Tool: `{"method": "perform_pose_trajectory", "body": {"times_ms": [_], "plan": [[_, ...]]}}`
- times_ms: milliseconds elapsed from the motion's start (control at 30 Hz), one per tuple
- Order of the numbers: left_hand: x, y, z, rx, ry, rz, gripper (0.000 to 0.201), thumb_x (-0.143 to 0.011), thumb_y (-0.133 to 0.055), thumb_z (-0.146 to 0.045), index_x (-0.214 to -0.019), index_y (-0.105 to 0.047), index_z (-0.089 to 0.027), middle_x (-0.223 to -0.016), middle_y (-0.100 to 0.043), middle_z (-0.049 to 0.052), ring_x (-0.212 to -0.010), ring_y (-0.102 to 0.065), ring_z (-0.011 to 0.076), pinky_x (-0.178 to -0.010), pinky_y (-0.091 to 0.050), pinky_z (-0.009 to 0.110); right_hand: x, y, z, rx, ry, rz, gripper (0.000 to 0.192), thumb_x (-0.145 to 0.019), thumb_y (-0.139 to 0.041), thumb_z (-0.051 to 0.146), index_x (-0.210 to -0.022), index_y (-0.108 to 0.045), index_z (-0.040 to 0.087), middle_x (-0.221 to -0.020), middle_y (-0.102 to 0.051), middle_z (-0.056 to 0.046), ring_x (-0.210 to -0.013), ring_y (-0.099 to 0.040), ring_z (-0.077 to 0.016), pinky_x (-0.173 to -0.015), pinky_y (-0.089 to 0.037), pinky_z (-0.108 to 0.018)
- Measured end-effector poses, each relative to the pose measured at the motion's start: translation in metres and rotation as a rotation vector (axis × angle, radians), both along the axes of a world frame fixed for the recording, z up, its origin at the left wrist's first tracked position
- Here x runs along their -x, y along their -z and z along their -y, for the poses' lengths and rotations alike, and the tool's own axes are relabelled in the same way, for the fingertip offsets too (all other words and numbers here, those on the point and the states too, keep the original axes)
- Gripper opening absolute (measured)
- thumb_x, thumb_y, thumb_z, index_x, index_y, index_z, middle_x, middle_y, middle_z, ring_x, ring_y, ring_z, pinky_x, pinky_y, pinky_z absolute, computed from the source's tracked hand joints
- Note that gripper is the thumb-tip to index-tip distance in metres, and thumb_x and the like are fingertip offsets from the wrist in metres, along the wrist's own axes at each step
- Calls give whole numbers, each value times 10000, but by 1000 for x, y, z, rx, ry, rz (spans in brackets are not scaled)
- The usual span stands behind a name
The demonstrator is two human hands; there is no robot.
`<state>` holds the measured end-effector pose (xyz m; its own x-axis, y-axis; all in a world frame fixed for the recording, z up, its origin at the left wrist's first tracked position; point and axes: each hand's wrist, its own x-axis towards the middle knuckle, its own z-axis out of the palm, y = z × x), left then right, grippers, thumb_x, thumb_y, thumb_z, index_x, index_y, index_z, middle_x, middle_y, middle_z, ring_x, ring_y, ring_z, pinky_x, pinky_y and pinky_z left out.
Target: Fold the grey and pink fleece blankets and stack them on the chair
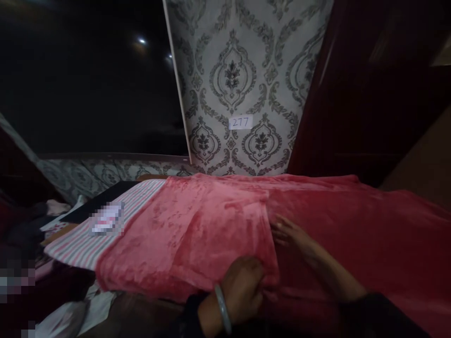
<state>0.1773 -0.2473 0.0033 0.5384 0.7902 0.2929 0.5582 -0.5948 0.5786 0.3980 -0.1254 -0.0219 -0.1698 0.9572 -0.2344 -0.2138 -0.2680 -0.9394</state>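
Observation:
A pink plush blanket (211, 225) lies spread across the surface before me, with a lighter folded flap whose edge runs near both hands. My left hand (243, 286), with a pale bangle on the wrist, is at the near corner of that flap. Its fingers are curled in on the plush fabric, and the fingertips are partly hidden. Farther back, on the other side of the flap's edge, my right hand (294, 237) rests with its fingers stretched out over the darker red part of the blanket. Nothing shows in its grasp.
Striped cloth (84, 246) extends from under the blanket at left, with a blurred small item (107, 218) on it. A large dark screen (91, 84) stands behind. Patterned wallpaper (232, 61) bears a paper label (241, 122) reading 277. Clothes (58, 206) are heaped at left.

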Motion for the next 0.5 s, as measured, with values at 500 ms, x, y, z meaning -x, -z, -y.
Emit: {"method": "perform_pose_trajectory", "body": {"times_ms": [500], "plan": [[-4, -25, -5, -51, -248, 370, 132, -900, -514, -173, -912, -645, -169, -837, -717, 38, -751, -656, 167, -680, -527, 253, 64, -68, -110, -217, 229, 99, 684, -675, -612, 53, -1329, -572, 248, -1078, -707, -49, -826, -663, -175, -694, -567, -260]]}}
